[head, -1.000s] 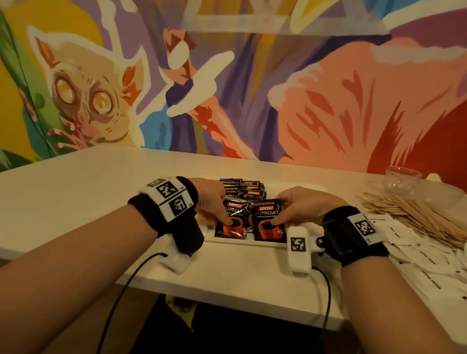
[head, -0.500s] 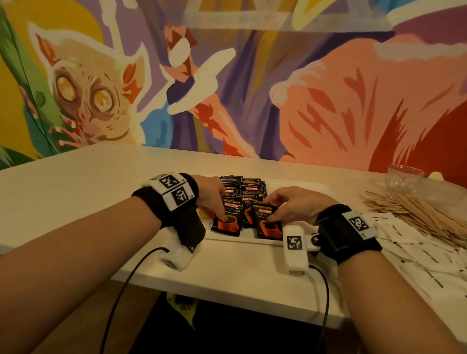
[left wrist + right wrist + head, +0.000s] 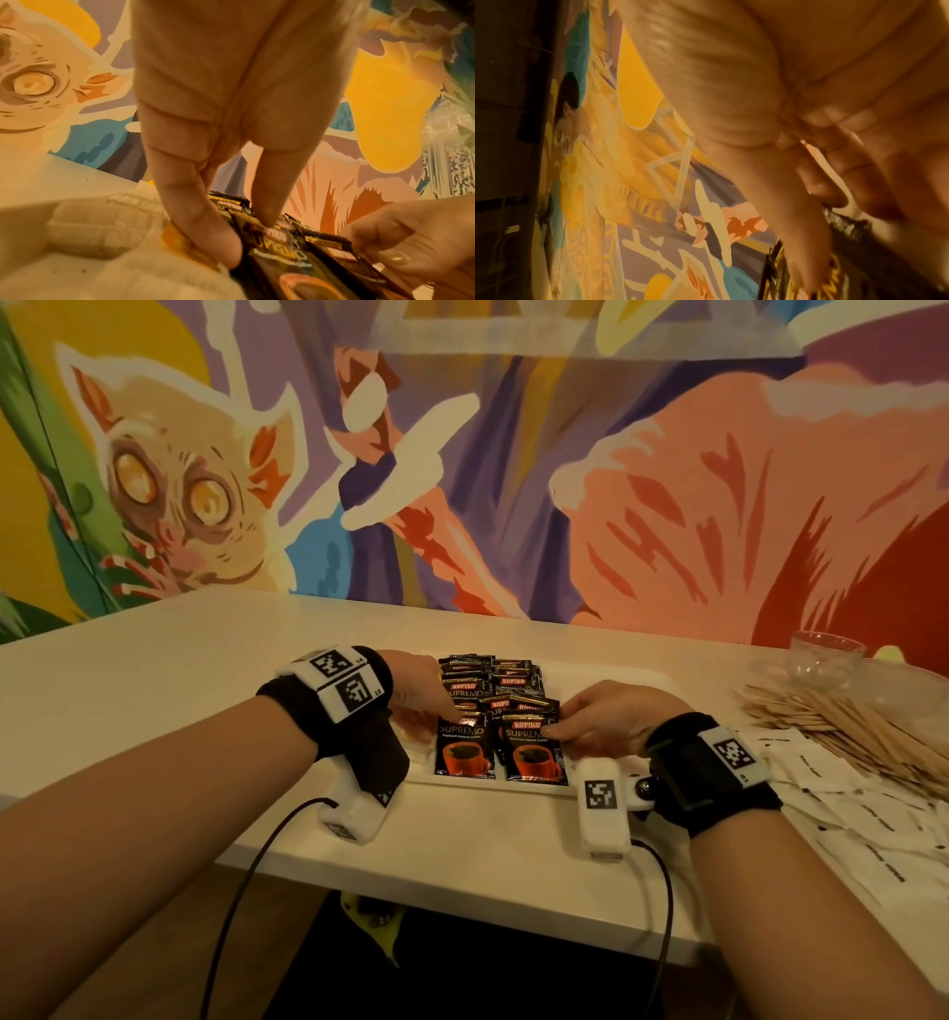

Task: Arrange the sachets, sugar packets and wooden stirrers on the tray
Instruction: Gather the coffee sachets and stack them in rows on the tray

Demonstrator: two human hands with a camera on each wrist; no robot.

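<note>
The white tray (image 3: 513, 788) is seen at the frame centre, near the table's (image 3: 154, 670) front edge, with bare tabletop at its left. Two front coffee sachets (image 3: 464, 747) are pinched at their tops by the left hand (image 3: 421, 690) and right hand (image 3: 606, 719).

Glossy foil sachets (image 3: 464, 752) lie on a matt white tray (image 3: 606, 677), with pale wooden stirrers (image 3: 842, 731), paper sugar packets (image 3: 873, 819) and a clear glass cup (image 3: 824, 657) right of the tray.
</note>
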